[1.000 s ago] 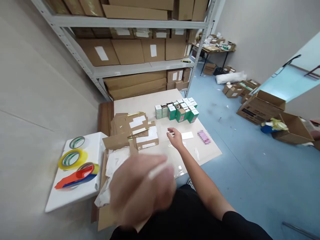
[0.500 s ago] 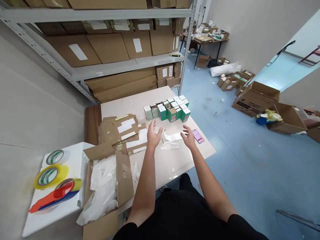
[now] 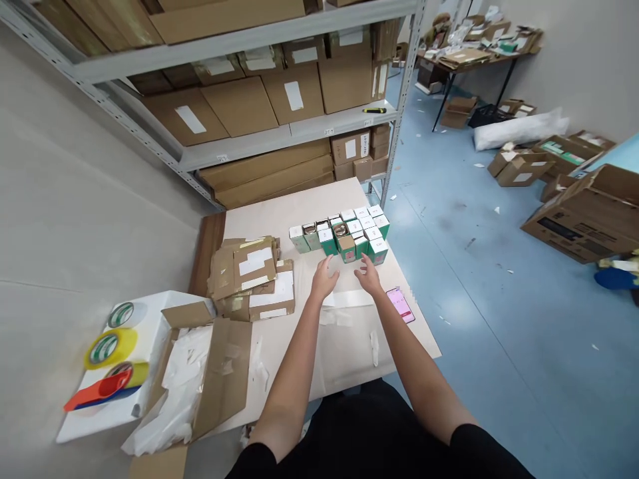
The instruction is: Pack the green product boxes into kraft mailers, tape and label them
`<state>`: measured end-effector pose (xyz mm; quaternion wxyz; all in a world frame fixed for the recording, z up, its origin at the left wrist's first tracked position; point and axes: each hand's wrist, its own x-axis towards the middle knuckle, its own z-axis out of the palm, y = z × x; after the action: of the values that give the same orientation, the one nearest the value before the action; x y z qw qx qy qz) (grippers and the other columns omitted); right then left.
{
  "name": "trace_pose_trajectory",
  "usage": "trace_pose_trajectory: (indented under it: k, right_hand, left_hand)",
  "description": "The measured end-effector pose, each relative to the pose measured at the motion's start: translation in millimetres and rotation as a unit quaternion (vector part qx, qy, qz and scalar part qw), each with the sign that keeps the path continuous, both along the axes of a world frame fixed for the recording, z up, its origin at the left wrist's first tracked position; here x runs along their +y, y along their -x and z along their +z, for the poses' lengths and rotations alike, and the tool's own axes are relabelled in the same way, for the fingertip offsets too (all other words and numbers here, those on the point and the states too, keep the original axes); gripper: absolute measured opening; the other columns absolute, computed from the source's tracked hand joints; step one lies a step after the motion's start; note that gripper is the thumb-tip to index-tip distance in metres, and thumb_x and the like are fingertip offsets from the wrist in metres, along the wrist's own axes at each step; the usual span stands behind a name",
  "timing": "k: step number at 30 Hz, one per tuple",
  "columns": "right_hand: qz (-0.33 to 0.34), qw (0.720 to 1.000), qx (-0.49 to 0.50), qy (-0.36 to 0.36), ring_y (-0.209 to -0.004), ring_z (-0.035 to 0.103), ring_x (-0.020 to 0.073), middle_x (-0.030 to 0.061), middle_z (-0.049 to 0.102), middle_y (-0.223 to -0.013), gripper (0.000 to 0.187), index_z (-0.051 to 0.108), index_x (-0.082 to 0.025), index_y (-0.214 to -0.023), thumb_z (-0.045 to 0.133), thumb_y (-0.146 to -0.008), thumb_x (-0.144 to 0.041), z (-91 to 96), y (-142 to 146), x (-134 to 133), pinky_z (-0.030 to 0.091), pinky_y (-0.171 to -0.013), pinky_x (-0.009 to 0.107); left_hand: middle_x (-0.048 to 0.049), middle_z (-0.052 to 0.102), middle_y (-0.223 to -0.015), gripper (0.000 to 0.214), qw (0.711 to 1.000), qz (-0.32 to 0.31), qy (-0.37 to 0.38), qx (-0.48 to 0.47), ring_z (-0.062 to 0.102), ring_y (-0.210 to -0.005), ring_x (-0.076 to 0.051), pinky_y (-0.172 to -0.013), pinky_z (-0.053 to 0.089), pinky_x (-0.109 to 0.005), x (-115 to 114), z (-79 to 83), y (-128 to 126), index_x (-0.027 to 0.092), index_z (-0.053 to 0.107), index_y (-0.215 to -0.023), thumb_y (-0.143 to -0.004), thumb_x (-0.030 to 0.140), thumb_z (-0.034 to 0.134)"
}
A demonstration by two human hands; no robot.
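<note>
Both my arms reach forward over a pale table [image 3: 279,213]. My left hand [image 3: 324,278] hovers with fingers spread just in front of a cluster of small green and white boxes [image 3: 344,234]. My right hand [image 3: 368,275] is beside it, fingers also apart, close to the nearest green box. Neither hand holds anything. A white paper strip [image 3: 349,299] lies under the hands. A pink phone [image 3: 400,305] rests to the right of my right wrist.
Flattened cardboard mailers [image 3: 252,276] are piled at the table's left. An open carton with white bags [image 3: 200,379] sits lower left. Tape rolls [image 3: 107,346] and a red dispenser lie on a white stand. Metal shelving with cartons [image 3: 259,106] stands behind. Boxes litter the blue floor.
My left hand came from close to the camera out to the table. Both hands moved forward toward the green boxes. The view shifted slightly.
</note>
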<state>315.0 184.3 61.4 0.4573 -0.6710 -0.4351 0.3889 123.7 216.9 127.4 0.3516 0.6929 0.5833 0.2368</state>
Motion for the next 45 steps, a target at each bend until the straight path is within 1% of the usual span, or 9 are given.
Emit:
trace_pose_trajectory:
  k: [6, 10, 15, 18, 21, 30, 35, 41, 45]
  right_hand:
    - [0.047, 0.998, -0.014, 0.049, -0.101, 0.068, 0.0267, 0.0136, 0.061, -0.141, 0.078, 0.048, -0.022, -0.151, 0.066, -0.075, -0.027, -18.0, -25, 43, 0.056, -0.096, 0.047]
    - [0.059, 0.997, -0.007, 0.044, -0.095, 0.069, 0.0244, 0.0122, 0.063, -0.139, 0.077, 0.051, -0.023, -0.148, 0.067, -0.074, -0.027, -33.0, -29, 55, 0.057, -0.094, 0.046]
    - [0.065, 0.996, -0.004, 0.058, -0.096, 0.069, 0.0243, 0.0102, 0.065, -0.136, 0.067, 0.057, -0.024, -0.140, 0.066, -0.074, -0.025, -49.4, -26, 70, 0.058, -0.093, 0.046]
    - [0.076, 0.995, 0.000, 0.069, -0.098, 0.070, 0.0248, 0.0099, 0.066, -0.133, 0.067, 0.057, -0.024, -0.139, 0.066, -0.073, -0.025, -56.9, -22, 82, 0.058, -0.093, 0.047]
    - [0.085, 0.994, 0.008, 0.064, -0.100, 0.070, 0.0254, 0.0100, 0.066, -0.135, 0.072, 0.054, -0.025, -0.143, 0.066, -0.073, -0.025, -63.7, -19, 92, 0.059, -0.093, 0.046]
    - [0.068, 0.995, 0.017, 0.064, -0.100, 0.072, 0.0250, 0.0106, 0.064, -0.139, 0.079, 0.046, -0.025, -0.151, 0.066, -0.074, -0.026, -75.4, -13, 106, 0.058, -0.094, 0.046]
    - [0.047, 0.996, 0.048, 0.065, -0.099, 0.073, 0.0240, 0.0103, 0.067, -0.135, 0.069, 0.051, -0.023, -0.141, 0.063, -0.073, -0.025, -78.2, -10, 103, 0.058, -0.093, 0.044]
    - [0.024, 0.995, 0.082, 0.043, -0.100, 0.071, 0.0238, 0.0110, 0.070, -0.124, 0.048, 0.057, -0.022, -0.122, 0.056, -0.074, -0.027, -88.0, 1, 91, 0.057, -0.092, 0.043]
    - [0.017, 0.998, 0.042, 0.043, -0.103, 0.069, 0.0259, 0.0106, 0.070, -0.113, 0.044, 0.064, -0.020, -0.116, 0.053, -0.076, -0.032, -93.5, 6, 90, 0.057, -0.092, 0.044]
  left_hand:
    - [-0.0142, 0.050, -0.153, 0.069, 0.992, -0.046, 0.051, 0.106, 0.056, -0.134, -0.029, -0.111, 0.045, -0.039, 61, -27.7, -57, 0.023, 0.046, -0.155, -0.089, 0.022, 0.064]
    - [-0.0147, 0.046, -0.155, 0.066, 0.980, -0.041, 0.094, 0.168, 0.059, -0.131, -0.030, -0.107, 0.047, -0.037, 80, -45.2, -78, 0.025, 0.051, -0.151, -0.087, 0.021, 0.066]
    - [-0.0096, 0.064, -0.137, 0.040, 0.980, 0.058, 0.101, 0.161, 0.064, -0.121, -0.025, -0.101, 0.049, -0.035, 82, -70.3, -73, 0.024, 0.061, -0.130, -0.091, 0.022, 0.060]
    - [-0.0117, 0.063, -0.142, 0.053, 0.981, 0.063, 0.132, 0.126, 0.061, -0.128, -0.026, -0.105, 0.047, -0.036, 86, -84.3, -66, 0.021, 0.056, -0.138, -0.085, 0.017, 0.064]
    - [-0.0120, 0.053, -0.154, 0.069, 0.991, 0.059, 0.098, 0.074, 0.058, -0.134, -0.026, -0.111, 0.045, -0.036, 92, -93.2, -62, 0.021, 0.049, -0.150, -0.082, 0.012, 0.063]
    - [-0.0116, 0.036, -0.166, 0.059, 0.996, 0.014, 0.074, 0.047, 0.042, -0.149, -0.029, -0.118, 0.042, -0.038, 106, -98.7, -74, 0.020, 0.058, -0.145, -0.087, 0.013, 0.056]
    - [-0.0103, 0.037, -0.166, 0.075, 0.990, 0.001, 0.112, 0.079, 0.057, -0.135, -0.031, -0.110, 0.049, -0.043, 104, -101.3, -73, 0.027, 0.047, -0.154, -0.083, 0.014, 0.063]
    - [-0.0031, 0.062, -0.148, 0.075, 0.993, 0.082, 0.084, 0.014, 0.061, -0.130, -0.022, -0.111, 0.049, -0.035, 88, -109.4, -60, 0.027, 0.048, -0.154, -0.082, 0.008, 0.057]
    - [-0.0008, 0.067, -0.142, 0.070, 0.989, 0.121, 0.081, -0.009, 0.064, -0.126, -0.020, -0.107, 0.052, -0.033, 75, -112.3, -57, 0.028, 0.054, -0.150, -0.083, 0.008, 0.055]
